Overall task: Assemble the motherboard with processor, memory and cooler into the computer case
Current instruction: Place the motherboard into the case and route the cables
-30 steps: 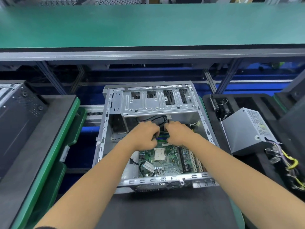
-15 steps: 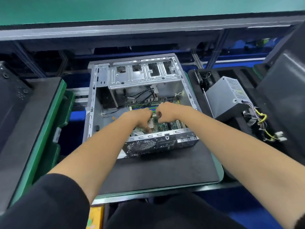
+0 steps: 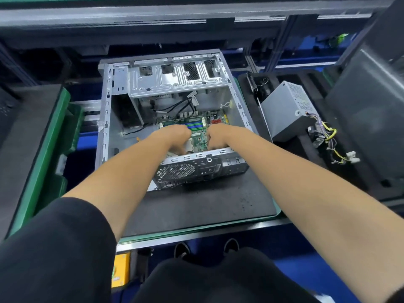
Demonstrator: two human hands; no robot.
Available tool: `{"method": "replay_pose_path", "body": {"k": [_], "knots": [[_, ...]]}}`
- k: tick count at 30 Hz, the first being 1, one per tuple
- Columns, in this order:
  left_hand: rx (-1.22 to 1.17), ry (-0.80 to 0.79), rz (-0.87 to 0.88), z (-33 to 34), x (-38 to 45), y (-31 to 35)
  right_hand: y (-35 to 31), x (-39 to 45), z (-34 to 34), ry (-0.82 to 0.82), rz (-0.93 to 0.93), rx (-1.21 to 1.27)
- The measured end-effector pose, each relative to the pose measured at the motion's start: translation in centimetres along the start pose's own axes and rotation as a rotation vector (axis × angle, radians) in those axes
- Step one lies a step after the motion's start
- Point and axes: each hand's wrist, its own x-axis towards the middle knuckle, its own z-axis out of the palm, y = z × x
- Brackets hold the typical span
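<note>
1. Computer case (image 3: pixel 105 119): grey metal, open side up, lying on your dark mat (image 3: pixel 196 206) on the worktop, rear panel with the fan grille towards you.
2. Motherboard (image 3: pixel 202 136): green, flat on the case floor, in the half nearer you; blue and green memory slots (image 3: pixel 194 126) show just beyond your knuckles, and a pale square, apparently the processor socket (image 3: pixel 188 146), sits between your hands.
3. Your left hand (image 3: pixel 176 136): inside the case over the board's left part, fingers curled downward towards the board. The tips are hidden, so whether they grip anything cannot be told.
4. Your right hand (image 3: pixel 218 137): inside the case over the board's right part, fingers likewise curled down behind the rear wall; what they hold, if anything, cannot be told.
5. Drive cage (image 3: pixel 177 80): bright steel, at the far end of the case.
6. Black cables (image 3: pixel 185 103): loose beneath the cage.
7. Power supply (image 3: pixel 286 110): grey box tilted in a black foam tray (image 3: pixel 306 154) to the right, its coloured wires (image 3: pixel 330 136) trailing out.
</note>
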Motion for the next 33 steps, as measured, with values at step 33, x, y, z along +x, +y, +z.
{"method": "replay_pose_path", "body": {"k": [33], "knots": [[-0.233,0.03,-0.022,0.6,1.1,-2.0,-1.8,1.0,-0.4,-0.247,-0.29,-0.149]]}}
